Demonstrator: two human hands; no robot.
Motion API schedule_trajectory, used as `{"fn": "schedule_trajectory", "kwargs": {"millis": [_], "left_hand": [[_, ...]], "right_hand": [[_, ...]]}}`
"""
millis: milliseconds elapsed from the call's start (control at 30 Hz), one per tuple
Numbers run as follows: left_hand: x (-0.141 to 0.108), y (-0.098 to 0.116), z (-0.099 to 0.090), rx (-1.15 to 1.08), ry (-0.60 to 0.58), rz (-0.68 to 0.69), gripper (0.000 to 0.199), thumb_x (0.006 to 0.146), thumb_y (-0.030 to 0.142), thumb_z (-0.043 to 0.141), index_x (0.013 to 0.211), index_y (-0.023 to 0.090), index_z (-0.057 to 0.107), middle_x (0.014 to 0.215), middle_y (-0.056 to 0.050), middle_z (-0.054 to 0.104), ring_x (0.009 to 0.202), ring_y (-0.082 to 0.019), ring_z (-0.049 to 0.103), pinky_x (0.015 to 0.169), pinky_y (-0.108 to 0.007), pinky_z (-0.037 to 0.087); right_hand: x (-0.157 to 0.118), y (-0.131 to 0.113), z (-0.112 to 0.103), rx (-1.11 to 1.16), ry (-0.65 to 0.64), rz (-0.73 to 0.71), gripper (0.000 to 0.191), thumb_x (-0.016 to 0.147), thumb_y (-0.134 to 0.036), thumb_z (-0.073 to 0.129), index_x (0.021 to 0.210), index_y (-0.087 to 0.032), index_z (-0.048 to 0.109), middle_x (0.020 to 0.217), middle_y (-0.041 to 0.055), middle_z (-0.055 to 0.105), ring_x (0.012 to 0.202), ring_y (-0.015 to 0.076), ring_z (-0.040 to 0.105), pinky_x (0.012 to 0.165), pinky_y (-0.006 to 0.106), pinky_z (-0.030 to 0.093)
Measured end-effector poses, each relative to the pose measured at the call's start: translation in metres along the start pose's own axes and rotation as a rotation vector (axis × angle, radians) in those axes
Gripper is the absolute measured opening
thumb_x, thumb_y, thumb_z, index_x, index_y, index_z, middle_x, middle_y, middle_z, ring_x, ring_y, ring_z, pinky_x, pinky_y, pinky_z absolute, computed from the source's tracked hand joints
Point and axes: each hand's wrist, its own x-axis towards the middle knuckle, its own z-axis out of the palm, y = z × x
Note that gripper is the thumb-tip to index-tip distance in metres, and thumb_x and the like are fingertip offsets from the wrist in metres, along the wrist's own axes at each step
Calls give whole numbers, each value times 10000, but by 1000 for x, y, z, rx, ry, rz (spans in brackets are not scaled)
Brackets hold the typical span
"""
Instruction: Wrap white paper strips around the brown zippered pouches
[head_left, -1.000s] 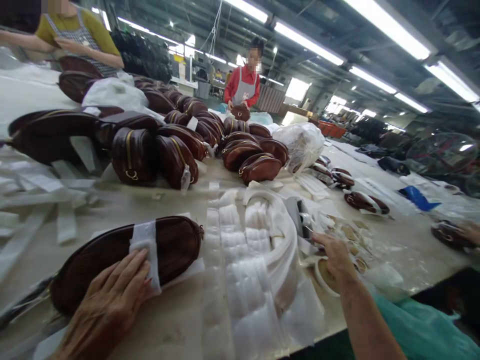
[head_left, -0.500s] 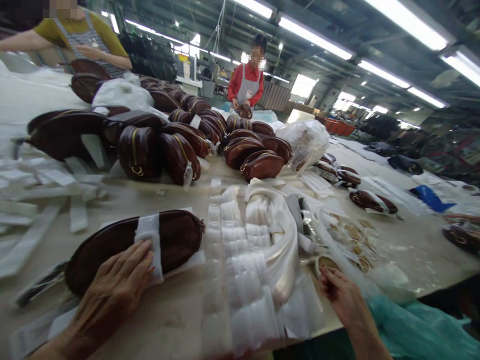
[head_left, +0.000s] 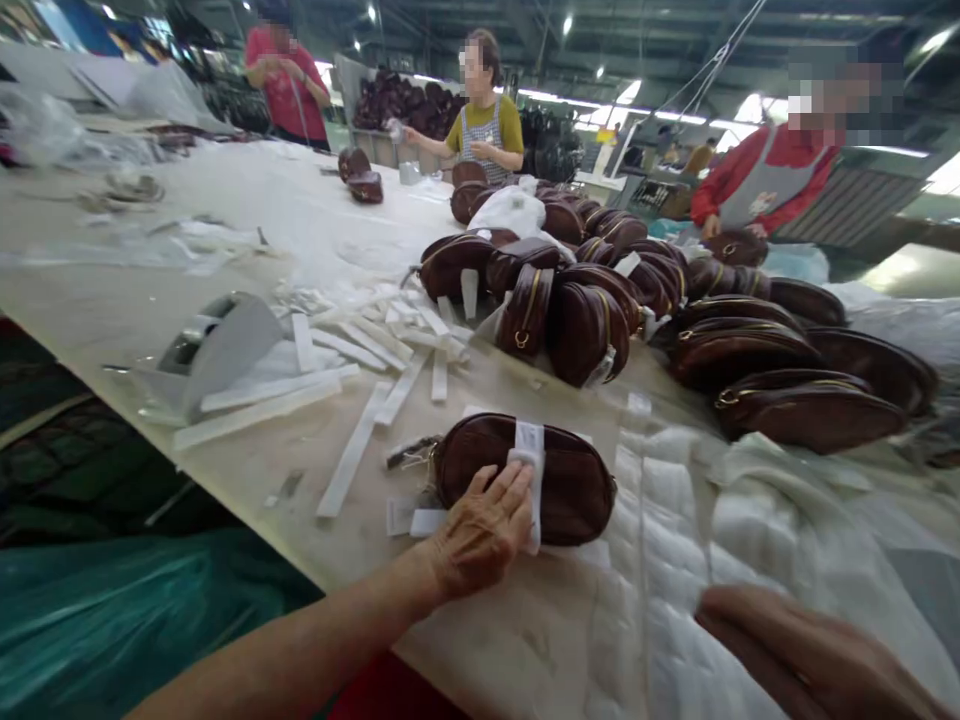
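A dark brown oval leather bag (head_left: 577, 500) lies on the table in front of me, with a white wrapping strip (head_left: 529, 437) around its middle. My left hand (head_left: 484, 530) rests on this strip, fingers stretched out and pressing it against the bag. A dark strap end or tassel (head_left: 409, 455) sticks out at the bag's left end. Blurred by motion, my right hand (head_left: 810, 645) is at the lower right, over the white padded sheeting (head_left: 679, 560). Its fingertips are too smeared to show whether they hold anything.
Several brown bags (head_left: 585, 325) are heaped behind the wrapped one. Loose white strips (head_left: 352, 450) and a tape dispenser (head_left: 214, 350) lie to the left. Teal plastic (head_left: 150, 620) hangs below the table edge. Three co-workers stand across the table, one in red (head_left: 772, 180).
My view has swung left, bringing the tape dispenser and another co-worker into sight. My left hand stays on the strip. My right hand has left the small items at the right and come nearer the bag.
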Motion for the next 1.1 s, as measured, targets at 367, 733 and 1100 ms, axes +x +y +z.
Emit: {"fn": "schedule_trajectory", "kwargs": {"millis": [367, 733, 1100], "left_hand": [[-1, 0, -2, -57, 18, -34, 293, 886, 209, 442, 1111, 71, 570, 1343, -196, 480, 1271, -326, 426, 993, -459, 366], [-3, -2, -2, -78, -12, -1, 309, 883, 224, 447, 1122, 71, 571, 1329, -201, 479, 1260, -338, 427, 986, -454, 361], [-3, 0, 0, -149, 85, -53, 175, 889, 193, 474, 985, 105, 591, 1129, -131, 550, 1087, -269, 506, 903, -409, 406]], "right_hand": [[200, -23, 83, -379, -716, -295, 149, 815, -176, 582, 672, -201, 618, 613, 2, 633, 516, 109, 520, 503, 233, 264], [251, 6, 106, -263, -835, 53, 284, 505, -429, 803, 564, -199, 647, 441, -72, 476, 448, 89, 455, 434, 201, 282], [160, 7, 103, -176, -184, -300, 288, 894, -168, 401, 1018, -202, 660, 1030, 85, 673, 989, 197, 612, 871, 340, 482]]}}
